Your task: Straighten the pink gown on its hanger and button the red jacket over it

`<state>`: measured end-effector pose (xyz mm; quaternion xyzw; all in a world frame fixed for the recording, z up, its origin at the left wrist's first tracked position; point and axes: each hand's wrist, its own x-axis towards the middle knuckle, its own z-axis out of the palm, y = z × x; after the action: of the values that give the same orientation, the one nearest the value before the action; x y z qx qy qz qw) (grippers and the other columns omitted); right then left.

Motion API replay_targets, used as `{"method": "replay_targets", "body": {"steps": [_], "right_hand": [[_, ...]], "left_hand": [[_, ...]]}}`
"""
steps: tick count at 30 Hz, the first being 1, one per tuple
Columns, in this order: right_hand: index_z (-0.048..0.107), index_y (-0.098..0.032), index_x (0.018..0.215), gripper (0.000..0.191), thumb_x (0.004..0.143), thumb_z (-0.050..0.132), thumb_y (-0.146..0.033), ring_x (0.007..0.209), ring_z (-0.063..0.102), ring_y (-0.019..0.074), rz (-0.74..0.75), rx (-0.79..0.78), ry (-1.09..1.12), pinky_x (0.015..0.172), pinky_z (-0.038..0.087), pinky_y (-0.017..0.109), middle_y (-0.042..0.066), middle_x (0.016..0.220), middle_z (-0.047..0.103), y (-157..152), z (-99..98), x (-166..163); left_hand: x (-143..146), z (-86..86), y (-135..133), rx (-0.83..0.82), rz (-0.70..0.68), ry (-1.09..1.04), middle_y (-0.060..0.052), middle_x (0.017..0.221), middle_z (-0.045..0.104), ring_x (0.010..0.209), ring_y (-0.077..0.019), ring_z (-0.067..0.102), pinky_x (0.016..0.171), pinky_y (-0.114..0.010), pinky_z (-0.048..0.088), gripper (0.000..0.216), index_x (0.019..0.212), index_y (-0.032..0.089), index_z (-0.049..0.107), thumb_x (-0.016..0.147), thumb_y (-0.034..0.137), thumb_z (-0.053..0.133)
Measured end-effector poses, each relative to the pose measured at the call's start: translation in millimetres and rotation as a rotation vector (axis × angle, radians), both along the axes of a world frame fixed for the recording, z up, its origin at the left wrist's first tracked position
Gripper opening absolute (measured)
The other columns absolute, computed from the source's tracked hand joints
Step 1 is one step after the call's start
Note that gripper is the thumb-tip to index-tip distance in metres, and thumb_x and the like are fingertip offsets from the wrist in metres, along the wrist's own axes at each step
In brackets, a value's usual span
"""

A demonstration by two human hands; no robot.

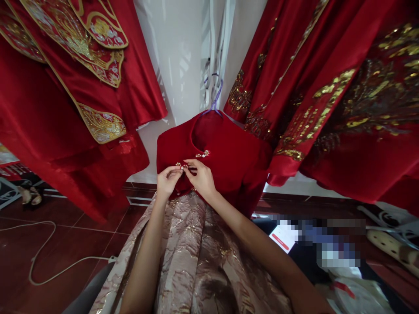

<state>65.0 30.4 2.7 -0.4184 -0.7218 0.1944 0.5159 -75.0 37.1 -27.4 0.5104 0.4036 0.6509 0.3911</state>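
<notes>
A dark red jacket (242,161) hangs on a purple hanger (215,102) in front of me, above a shiny pinkish-beige skirt (183,231) with a raised pattern. Both of my hands meet at the jacket's front opening. My left hand (168,179) pinches one side of a beaded button fastening (182,167). From the other side my right hand (200,175) grips it between thumb and fingers. Whether the two halves are joined cannot be made out. Just above sits another beaded fastening (203,154) near the collar. Lower fastenings are partly covered by my hands.
Red garments with gold embroidery (101,122) hang on the left, and red sequinned ones (327,91) on the right. A white cable (49,248) loops across the tiled floor. At lower right lie a lit screen (283,236) and a plastic bag (356,296). Sandals (31,195) stand far left.
</notes>
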Motion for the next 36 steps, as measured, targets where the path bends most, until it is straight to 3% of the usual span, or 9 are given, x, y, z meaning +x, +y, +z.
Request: {"method": "replay_targets", "body": {"steps": [5, 10, 12, 17, 21, 25, 30, 34, 36], "right_hand": [[0.057, -0.021, 0.106, 0.025, 0.081, 0.057, -0.025, 0.088, 0.065, 0.0147, 0.092, -0.078, 0.028, 0.070, 0.057, 0.026, 0.005, 0.103, 0.066, -14.9, -5.7, 14.5], [0.062, -0.020, 0.093, 0.015, 0.084, 0.053, -0.029, 0.081, 0.066, 0.0150, 0.046, -0.216, -0.154, 0.073, 0.054, 0.028, 0.004, 0.090, 0.068, -36.9, -25.5, 36.9], [0.061, -0.019, 0.100, 0.022, 0.082, 0.056, -0.031, 0.091, 0.065, 0.0186, -0.027, -0.287, -0.285, 0.081, 0.052, 0.032, 0.007, 0.097, 0.067, -44.1, -36.1, 44.7], [0.049, -0.005, 0.121, 0.051, 0.078, 0.061, -0.030, 0.111, 0.056, 0.0262, -0.128, -0.415, -0.465, 0.096, 0.043, 0.037, 0.021, 0.117, 0.058, -48.0, -56.3, 50.5], [0.052, -0.005, 0.116, 0.040, 0.080, 0.057, -0.019, 0.099, 0.062, 0.0214, -0.129, -0.453, -0.401, 0.089, 0.046, 0.030, 0.016, 0.106, 0.065, -41.2, -59.7, 45.8], [0.063, -0.016, 0.093, 0.018, 0.077, 0.063, -0.024, 0.077, 0.064, 0.0173, -0.058, -0.484, -0.374, 0.071, 0.048, 0.026, 0.006, 0.082, 0.068, -39.3, -59.0, 45.1], [0.060, -0.017, 0.081, 0.028, 0.066, 0.074, -0.036, 0.071, 0.058, 0.0144, -0.109, -0.362, -0.312, 0.068, 0.048, 0.026, 0.005, 0.081, 0.063, -37.9, -66.1, 44.2], [0.056, -0.018, 0.073, 0.023, 0.065, 0.073, -0.031, 0.064, 0.056, 0.0111, -0.072, -0.315, -0.267, 0.063, 0.047, 0.024, 0.001, 0.077, 0.059, -36.8, -65.5, 42.7], [0.052, -0.019, 0.069, 0.021, 0.066, 0.071, -0.025, 0.061, 0.055, 0.0105, -0.047, -0.294, -0.250, 0.060, 0.046, 0.023, -0.001, 0.072, 0.058, -37.1, -61.1, 44.2]], "left_hand": [[15.5, -14.8, -19.8, 0.080, 0.091, 0.106, -0.004, 0.089, 0.063, 0.079, -0.0143, 0.063, 0.077, -0.032, 0.052, 0.042, 0.103, 0.018, 0.050, 0.066, 0.024, 0.069], [38.5, -49.3, -48.5, 0.097, 0.607, 0.508, -0.010, 0.108, 0.051, 0.110, -0.0260, 0.048, 0.099, -0.050, 0.037, 0.039, 0.102, 0.019, 0.048, 0.067, 0.014, 0.064], [41.8, -62.2, -51.0, 0.052, 0.710, 0.579, -0.012, 0.109, 0.048, 0.112, -0.0284, 0.045, 0.099, -0.051, 0.035, 0.042, 0.103, 0.017, 0.046, 0.067, 0.016, 0.065], [35.5, -82.7, -42.2, -0.037, 0.513, 0.580, -0.012, 0.102, 0.052, 0.091, -0.0229, 0.058, 0.075, -0.036, 0.048, 0.051, 0.112, 0.016, 0.036, 0.074, 0.033, 0.065], [31.1, -88.7, -40.2, -0.076, 0.472, 0.489, -0.006, 0.091, 0.056, 0.068, -0.0152, 0.059, 0.063, -0.027, 0.046, 0.047, 0.113, 0.018, 0.034, 0.078, 0.034, 0.061], [30.5, -91.8, -40.4, -0.044, 0.519, 0.402, -0.005, 0.090, 0.057, 0.070, -0.0139, 0.058, 0.066, -0.027, 0.047, 0.036, 0.111, 0.018, 0.039, 0.081, 0.030, 0.056], [28.6, -86.9, -42.3, 0.027, 0.596, 0.336, -0.006, 0.093, 0.060, 0.083, -0.0158, 0.059, 0.076, -0.028, 0.047, 0.030, 0.106, 0.018, 0.049, 0.077, 0.021, 0.055], [27.6, -78.6, -55.7, 0.140, 0.670, 0.414, -0.004, 0.086, 0.064, 0.075, -0.0151, 0.061, 0.070, -0.026, 0.047, 0.020, 0.094, 0.017, 0.056, 0.074, 0.016, 0.053], [29.2, -77.4, -63.6, 0.278, 0.629, 0.535, -0.003, 0.079, 0.064, 0.069, -0.0139, 0.060, 0.066, -0.025, 0.047, 0.014, 0.086, 0.017, 0.057, 0.072, 0.014, 0.054]]}}
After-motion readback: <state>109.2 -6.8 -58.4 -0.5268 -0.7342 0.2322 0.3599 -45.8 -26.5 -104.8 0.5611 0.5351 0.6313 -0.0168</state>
